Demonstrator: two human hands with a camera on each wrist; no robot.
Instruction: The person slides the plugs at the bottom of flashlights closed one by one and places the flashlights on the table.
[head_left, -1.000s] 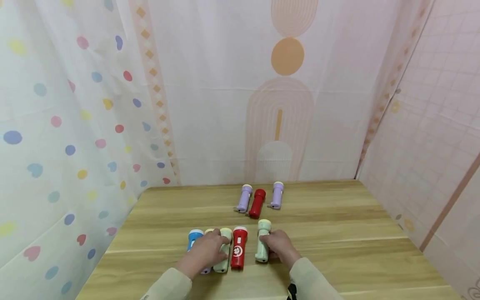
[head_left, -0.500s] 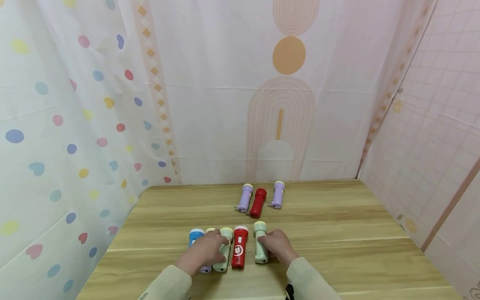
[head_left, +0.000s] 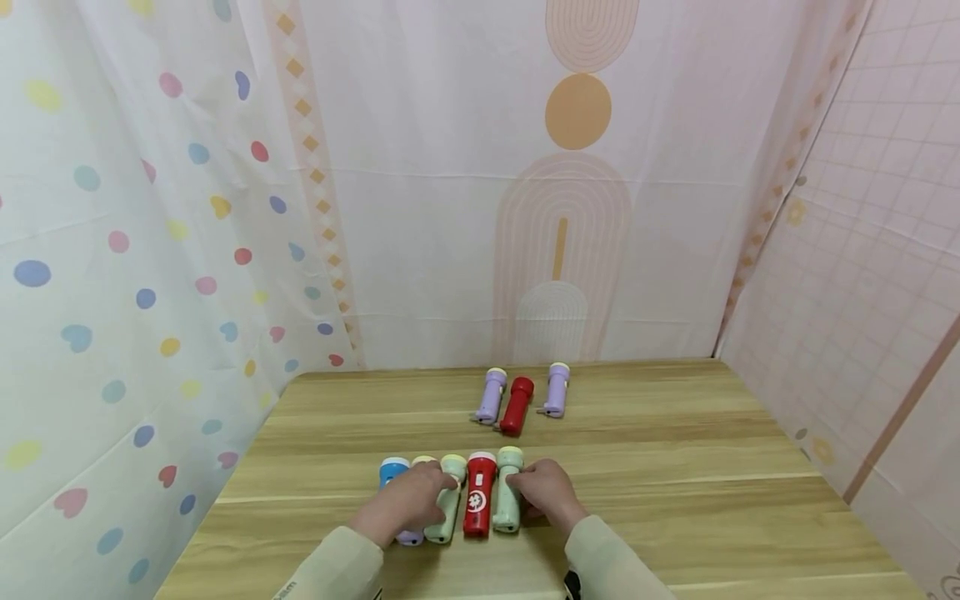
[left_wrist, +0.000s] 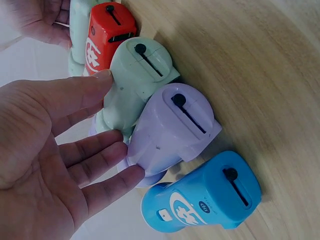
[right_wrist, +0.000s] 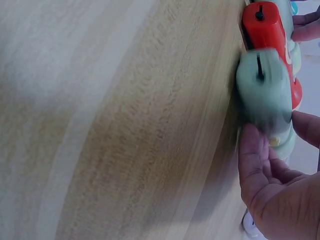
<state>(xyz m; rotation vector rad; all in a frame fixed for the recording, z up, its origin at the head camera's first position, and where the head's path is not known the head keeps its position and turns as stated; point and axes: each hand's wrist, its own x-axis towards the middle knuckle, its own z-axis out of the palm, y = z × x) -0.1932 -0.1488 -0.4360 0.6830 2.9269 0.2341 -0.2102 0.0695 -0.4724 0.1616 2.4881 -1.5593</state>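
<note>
A row of flashlights lies on the wooden table near me. From left in the head view come a blue flashlight, a purple flashlight mostly covered by my hand, a green flashlight, a red flashlight and another green flashlight. My left hand rests over the purple and left green ones, fingers loosely extended, thumb touching the green one. With thumb and fingers, my right hand pinches the right green flashlight, which lies close beside the red one; it looks blurred in the right wrist view.
Farther back on the table lie a purple flashlight, a dark red flashlight and another purple flashlight. Patterned curtains hang behind the table and along both sides.
My right hand has moved the right green flashlight leftward, from a gap away to close beside the red one. My left hand has stayed over the left flashlights.
</note>
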